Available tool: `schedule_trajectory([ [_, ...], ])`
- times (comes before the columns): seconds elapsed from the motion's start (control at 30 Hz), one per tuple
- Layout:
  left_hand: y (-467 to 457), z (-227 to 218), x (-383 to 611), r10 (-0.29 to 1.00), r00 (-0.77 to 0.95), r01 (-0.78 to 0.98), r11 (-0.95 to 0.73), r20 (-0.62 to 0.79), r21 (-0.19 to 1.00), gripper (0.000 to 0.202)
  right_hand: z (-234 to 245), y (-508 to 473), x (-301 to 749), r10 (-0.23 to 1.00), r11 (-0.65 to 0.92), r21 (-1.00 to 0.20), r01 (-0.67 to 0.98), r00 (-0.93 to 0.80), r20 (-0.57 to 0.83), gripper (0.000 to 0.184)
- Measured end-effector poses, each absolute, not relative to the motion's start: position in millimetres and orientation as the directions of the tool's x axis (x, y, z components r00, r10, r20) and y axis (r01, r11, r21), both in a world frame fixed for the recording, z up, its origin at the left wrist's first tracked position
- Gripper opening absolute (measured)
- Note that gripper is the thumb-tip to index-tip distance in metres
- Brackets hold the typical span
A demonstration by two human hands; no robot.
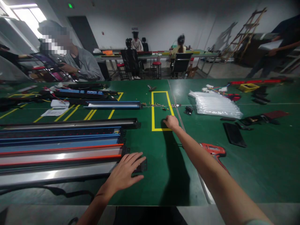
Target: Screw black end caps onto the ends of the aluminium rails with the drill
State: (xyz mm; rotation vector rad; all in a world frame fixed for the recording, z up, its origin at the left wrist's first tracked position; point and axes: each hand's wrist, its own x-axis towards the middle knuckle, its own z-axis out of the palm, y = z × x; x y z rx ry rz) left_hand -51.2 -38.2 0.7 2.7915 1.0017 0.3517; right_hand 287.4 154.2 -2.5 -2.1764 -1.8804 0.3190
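My left hand (125, 172) rests with fingers spread over the end of the nearest long silver-and-black metal profile (70, 172). Beside it lies another profile with orange edges (61, 153). Reaching forward, my right hand (172, 122) is over the right side of a yellow tape rectangle (153, 117) on the green tabletop. Its fingers are curled closed, and whatever is in them is hidden. Small brass-coloured screws (158, 105) are scattered just beyond that hand. A small black part (188, 110) lies to its right. An orange power drill (213, 150) lies near my right forearm.
Air-cushion packaging (215, 104) lies at the right, with a dark flat case (234, 134) nearer. Blue-edged profiles (112, 105), wires and papers (54, 112) occupy the left. A person in grey (82, 62) is across the table; several others are farther back.
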Motion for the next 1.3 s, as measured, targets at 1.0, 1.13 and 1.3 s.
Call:
schedule_trajectory([
  [1.0, -86, 2, -4, 0.514, 0.443, 0.59, -0.784, 0.735, 0.192, 0.02, 23, -89, 165, 0.997, -0.027, -0.984, -0.174, -0.073, -0.015, 0.016],
  [1.13, -95, 3, 0, 0.527, 0.381, 0.612, -0.76, 0.76, 0.22, 0.014, 17, -105, 155, 0.996, -0.073, -0.955, -0.288, 0.021, -0.082, 0.019],
  [1.3, -104, 4, 0, 0.572, 0.346, 0.639, -0.724, 0.744, 0.26, 0.015, 10, -116, 146, 0.981, -0.129, -0.918, -0.375, 0.089, -0.174, 0.02],
])
